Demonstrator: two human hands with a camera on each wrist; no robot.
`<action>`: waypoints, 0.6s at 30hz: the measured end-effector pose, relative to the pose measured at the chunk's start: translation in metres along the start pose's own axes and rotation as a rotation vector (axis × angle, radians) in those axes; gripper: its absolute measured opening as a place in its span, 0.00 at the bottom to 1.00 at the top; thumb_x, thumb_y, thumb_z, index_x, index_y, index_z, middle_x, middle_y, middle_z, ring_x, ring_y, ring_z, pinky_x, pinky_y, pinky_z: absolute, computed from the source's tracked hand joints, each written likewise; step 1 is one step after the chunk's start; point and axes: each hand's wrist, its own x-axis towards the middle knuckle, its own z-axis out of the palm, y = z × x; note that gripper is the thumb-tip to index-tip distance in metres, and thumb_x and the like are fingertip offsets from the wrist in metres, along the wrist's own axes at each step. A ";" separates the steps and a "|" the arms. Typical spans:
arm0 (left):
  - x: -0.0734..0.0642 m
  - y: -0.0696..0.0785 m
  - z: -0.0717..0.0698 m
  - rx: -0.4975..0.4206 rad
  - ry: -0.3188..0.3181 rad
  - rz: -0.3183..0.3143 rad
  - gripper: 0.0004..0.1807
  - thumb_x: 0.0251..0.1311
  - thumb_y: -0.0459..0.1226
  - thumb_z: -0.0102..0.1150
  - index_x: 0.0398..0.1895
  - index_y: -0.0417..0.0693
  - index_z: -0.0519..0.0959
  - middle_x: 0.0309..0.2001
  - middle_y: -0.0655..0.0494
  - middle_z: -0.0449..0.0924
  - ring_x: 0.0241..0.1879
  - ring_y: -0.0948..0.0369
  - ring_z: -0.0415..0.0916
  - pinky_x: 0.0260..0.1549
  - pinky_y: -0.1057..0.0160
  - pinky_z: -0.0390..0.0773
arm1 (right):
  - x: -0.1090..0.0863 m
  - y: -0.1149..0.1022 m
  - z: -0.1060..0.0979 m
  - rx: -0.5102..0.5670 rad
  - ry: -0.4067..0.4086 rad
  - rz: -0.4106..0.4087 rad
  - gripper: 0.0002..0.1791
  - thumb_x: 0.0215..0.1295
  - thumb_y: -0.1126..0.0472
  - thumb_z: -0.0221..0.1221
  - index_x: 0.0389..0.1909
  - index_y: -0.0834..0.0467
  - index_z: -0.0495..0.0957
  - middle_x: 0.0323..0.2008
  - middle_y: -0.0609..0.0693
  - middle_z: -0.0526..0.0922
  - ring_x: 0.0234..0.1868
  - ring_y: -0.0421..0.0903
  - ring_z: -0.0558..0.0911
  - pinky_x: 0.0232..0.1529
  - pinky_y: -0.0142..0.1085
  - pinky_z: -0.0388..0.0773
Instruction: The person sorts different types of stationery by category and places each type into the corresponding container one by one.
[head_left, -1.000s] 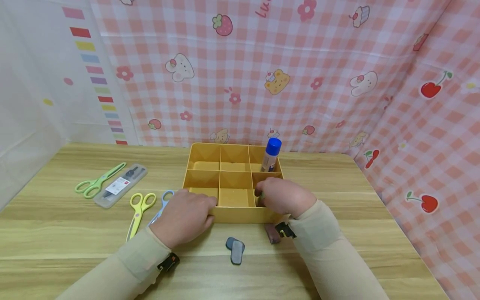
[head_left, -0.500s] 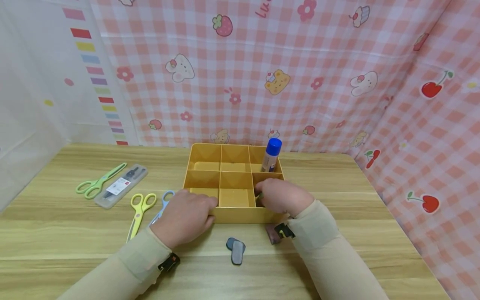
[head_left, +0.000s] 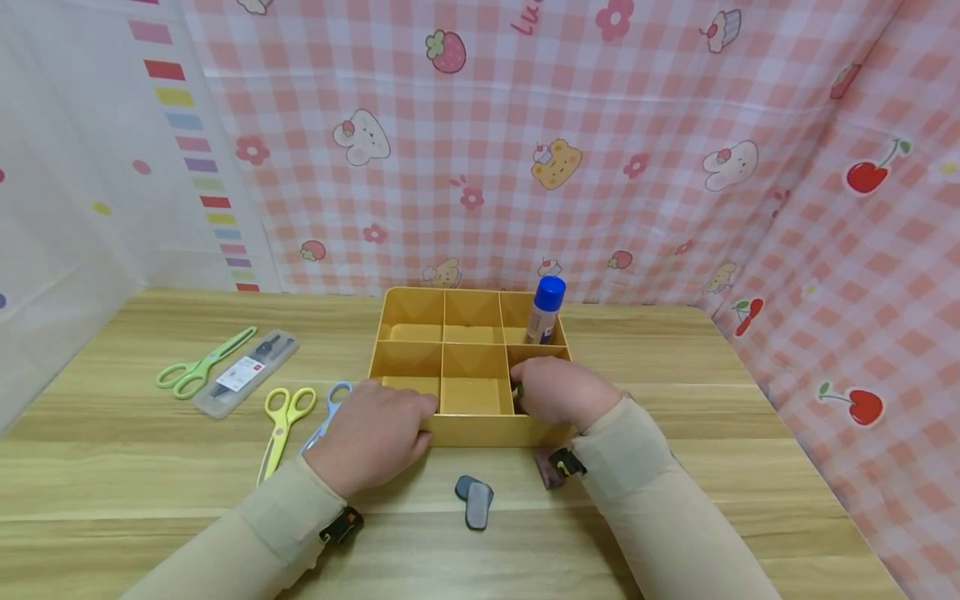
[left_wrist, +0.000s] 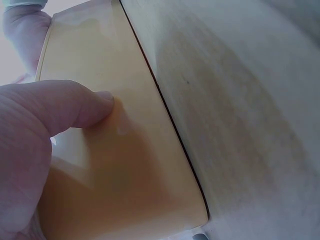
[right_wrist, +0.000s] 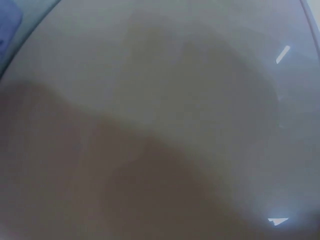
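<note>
The left hand [head_left: 372, 433] is gripping the near-left wall of the yellow plastic compartment tray [head_left: 471, 429]; the right hand [head_left: 558, 390] is curling into its near-right compartment, grip unclear.

Wooden counter [head_left: 712, 367]; behind and right of it, pink checked cloth [head_left: 600, 125]; left, white sheet [head_left: 67, 167].

We saw a shallow yellow organizer tray [head_left: 468, 429] sitting flat on the wood surface, divided into six square compartments, three across and two deep. Its long front wall faced six o'clock. At one o'clock, in the far right compartment, a glue stick [head_left: 543, 311] with a blue cap stood upright, leaning slightly. A small dark item [head_left: 516, 390] showed in the near right compartment, too hidden to identify.
</note>
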 end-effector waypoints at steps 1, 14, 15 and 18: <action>0.000 0.000 0.000 0.000 -0.001 -0.001 0.11 0.60 0.44 0.67 0.25 0.57 0.74 0.19 0.65 0.74 0.20 0.64 0.72 0.26 0.59 0.68 | 0.000 0.000 0.000 0.002 0.000 0.002 0.23 0.75 0.66 0.55 0.68 0.51 0.80 0.45 0.52 0.85 0.35 0.48 0.82 0.33 0.37 0.79; 0.000 -0.001 0.000 -0.011 0.005 0.006 0.11 0.61 0.44 0.67 0.26 0.57 0.75 0.21 0.65 0.76 0.21 0.63 0.74 0.26 0.59 0.69 | -0.020 0.013 0.005 -0.098 0.274 -0.186 0.28 0.77 0.52 0.61 0.72 0.59 0.74 0.71 0.58 0.76 0.73 0.57 0.74 0.73 0.53 0.71; 0.000 -0.001 0.001 -0.013 0.006 0.008 0.11 0.61 0.44 0.67 0.26 0.57 0.75 0.21 0.65 0.76 0.21 0.63 0.74 0.26 0.59 0.69 | -0.023 0.014 0.007 -0.101 0.305 -0.199 0.27 0.77 0.51 0.60 0.71 0.59 0.75 0.70 0.58 0.76 0.72 0.57 0.74 0.73 0.53 0.72; -0.001 -0.002 0.001 -0.020 0.003 0.009 0.11 0.61 0.44 0.67 0.26 0.57 0.75 0.21 0.65 0.76 0.21 0.63 0.74 0.26 0.59 0.69 | -0.031 0.020 0.013 -0.096 0.399 -0.222 0.27 0.77 0.49 0.60 0.70 0.58 0.76 0.69 0.57 0.75 0.70 0.57 0.74 0.71 0.53 0.74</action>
